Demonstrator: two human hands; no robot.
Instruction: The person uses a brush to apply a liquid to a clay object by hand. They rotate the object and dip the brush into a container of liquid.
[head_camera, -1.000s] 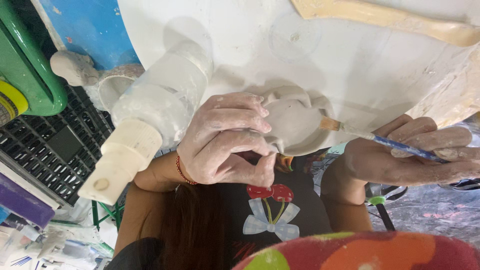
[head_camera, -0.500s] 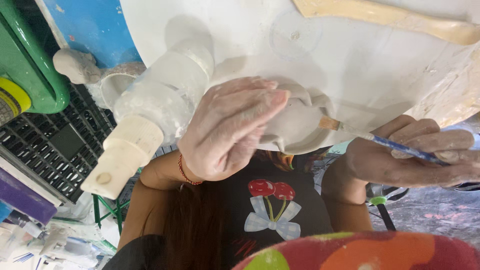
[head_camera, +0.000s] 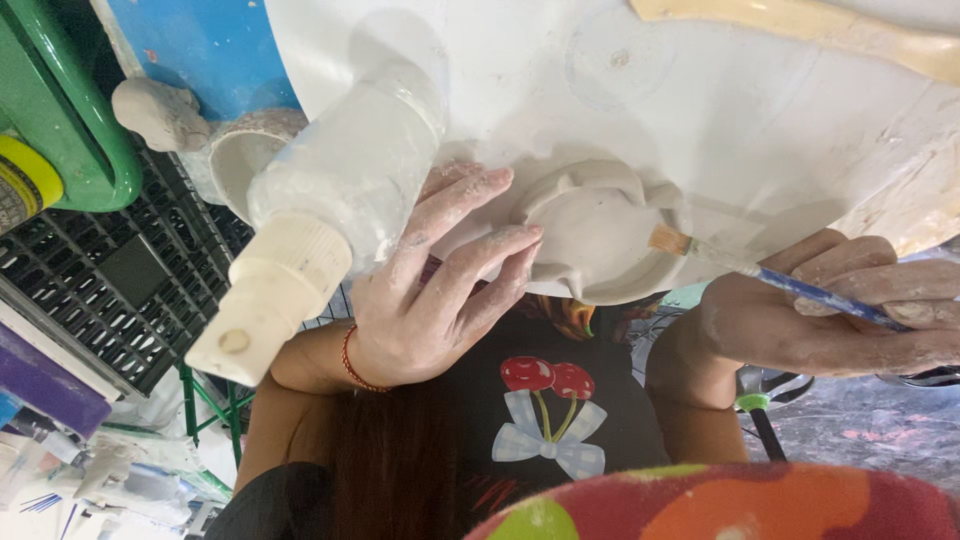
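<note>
- Head view, looking down at two dusty hands and a pale clay piece (head_camera: 600, 235).
- Left hand (head_camera: 440, 290) spread wide, fingertips resting on left edge of clay piece.
- Right hand (head_camera: 830, 320) pinched shut around blue-handled paintbrush (head_camera: 760, 272).
- Brush lying almost flat, long way running left to right, bristles touching right side of clay piece.
- Clay piece between both hands, on white round surface (head_camera: 700, 90).
- White spray bottle (head_camera: 320, 220) close beside left hand, tipped toward camera.
- Brush end cut off at picture edge; underside of clay piece hidden.
</note>
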